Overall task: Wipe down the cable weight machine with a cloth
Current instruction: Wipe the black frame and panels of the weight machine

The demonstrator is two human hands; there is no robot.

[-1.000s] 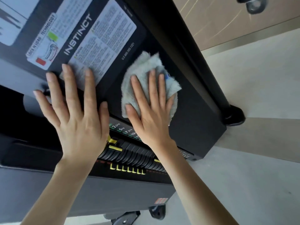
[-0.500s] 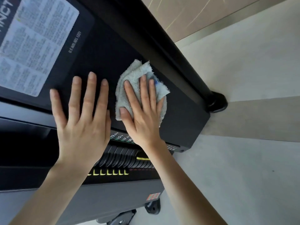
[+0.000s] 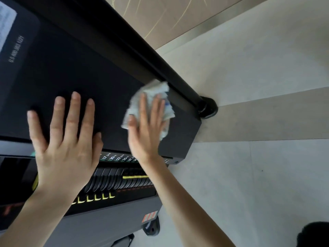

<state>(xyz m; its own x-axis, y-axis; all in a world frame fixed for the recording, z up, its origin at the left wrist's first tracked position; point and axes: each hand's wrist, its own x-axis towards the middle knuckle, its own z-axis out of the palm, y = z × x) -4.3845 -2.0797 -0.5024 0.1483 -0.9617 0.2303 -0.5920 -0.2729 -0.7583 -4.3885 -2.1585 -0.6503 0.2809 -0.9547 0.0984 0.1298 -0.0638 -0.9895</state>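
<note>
left hand point(image 3: 65, 139): flat on the black shroud panel point(image 3: 74, 72), fingers spread apart, gripping nothing. Reads as a brace, not a wiping hand.
weight stack point(image 3: 115, 177): below the panel edge, black plates, yellow selector pin point(image 3: 135, 177) across them, kg numbers on the strip above. Partly hidden by both wrists.
right hand point(image 3: 147, 129): palm down on the cloth, fingers together and extended. Pressing, not pinching. Slight motion blur, so I can't tell if the thumb hooks an edge.
cloth point(image 3: 151, 104): pale terry rag, bunched, pinned between right palm and the panel near its lower right corner. Upper edge touches the round black frame tube point(image 3: 178, 77). Small blue mark on one fold.
cloth handling: judged light, soft, limp. Won't hold shape, likely bunches or slides out under a flat palm. Terry should drag well on the matte panel. Best hold: palm over the centre, fingertips on the leading edge, thumb trapping a side fold.
machine handling: rigid, heavy, floor-standing. Should take firm pressure without shifting. Panel looks smooth, nothing to snag except the corner and the tube seam.
tube foot point(image 3: 208, 108): on the tiled floor point(image 3: 258, 175), just right of the cloth.
risk: loose cloth edge could catch in the panel-tube gap.
</note>
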